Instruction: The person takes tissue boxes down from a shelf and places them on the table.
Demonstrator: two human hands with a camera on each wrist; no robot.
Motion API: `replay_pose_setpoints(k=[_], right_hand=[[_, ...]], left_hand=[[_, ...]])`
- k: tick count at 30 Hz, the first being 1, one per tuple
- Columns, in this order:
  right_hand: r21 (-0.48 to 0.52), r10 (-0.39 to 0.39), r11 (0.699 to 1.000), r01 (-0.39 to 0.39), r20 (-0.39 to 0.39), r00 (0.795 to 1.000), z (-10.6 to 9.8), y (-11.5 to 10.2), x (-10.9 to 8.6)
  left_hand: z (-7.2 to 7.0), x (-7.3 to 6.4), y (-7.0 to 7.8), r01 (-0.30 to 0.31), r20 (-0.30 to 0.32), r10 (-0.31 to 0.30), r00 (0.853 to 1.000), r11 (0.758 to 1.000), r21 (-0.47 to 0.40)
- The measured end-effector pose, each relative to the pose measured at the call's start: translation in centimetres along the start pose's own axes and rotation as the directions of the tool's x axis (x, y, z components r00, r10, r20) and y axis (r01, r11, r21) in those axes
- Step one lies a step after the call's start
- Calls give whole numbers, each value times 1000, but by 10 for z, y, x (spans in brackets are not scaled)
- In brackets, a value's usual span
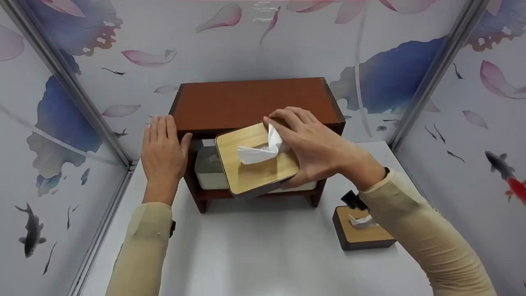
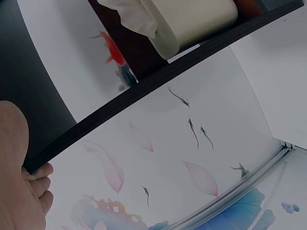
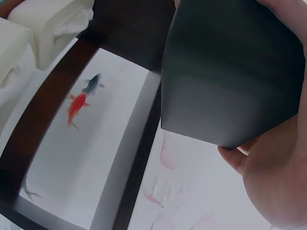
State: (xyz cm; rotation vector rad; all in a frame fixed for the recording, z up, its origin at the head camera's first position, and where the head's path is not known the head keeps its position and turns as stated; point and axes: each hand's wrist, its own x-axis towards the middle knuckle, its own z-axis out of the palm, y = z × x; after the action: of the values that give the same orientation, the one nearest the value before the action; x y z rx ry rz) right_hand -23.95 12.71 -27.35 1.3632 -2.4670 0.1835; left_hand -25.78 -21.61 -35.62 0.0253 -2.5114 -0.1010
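Observation:
My right hand (image 1: 314,142) grips a tissue box (image 1: 230,172) with a light wood top and dark sides, raised and tilted before the front of a brown wooden shelf unit (image 1: 254,100). A white tissue sticks out of its slot. In the right wrist view the box's dark face (image 3: 230,72) fills the upper right, the hand (image 3: 278,172) around its edge. Against the unit's left side lies my left hand (image 1: 162,152), fingers straight and holding nothing. Inside the unit, a grey-and-cream tissue box (image 1: 211,176) shows at the left; the held box hides much of the compartment.
Another wood-topped tissue box (image 1: 365,234) stands on the white table (image 1: 263,255) at the right, partly behind my right sleeve. Cream tissue boxes (image 3: 48,24) sit in the unit in the right wrist view. Printed panels (image 1: 263,45) enclose the table on three sides.

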Motion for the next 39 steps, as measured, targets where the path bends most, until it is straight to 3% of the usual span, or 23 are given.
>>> replay_pose_setpoints(k=[8,18,31,39], right_hand=[[-44,-11,999,13,44,999,20,-9,-18],[-41,15,999,-10,117,993,62,-15,-41],[22,80,996,-84,139,987,121,-2,-85],[60,132,988,-143,159,978,155,7,-113]], left_hand=[[0,0,-1,6,25,-6,1000,1000,-1],[1,0,-1,12,37,-12,999,1000,14],[2,-1,-1,10,0,-10,1000,1000,4],[2,-1,0,13,10,-13,1000,1000,-4]])
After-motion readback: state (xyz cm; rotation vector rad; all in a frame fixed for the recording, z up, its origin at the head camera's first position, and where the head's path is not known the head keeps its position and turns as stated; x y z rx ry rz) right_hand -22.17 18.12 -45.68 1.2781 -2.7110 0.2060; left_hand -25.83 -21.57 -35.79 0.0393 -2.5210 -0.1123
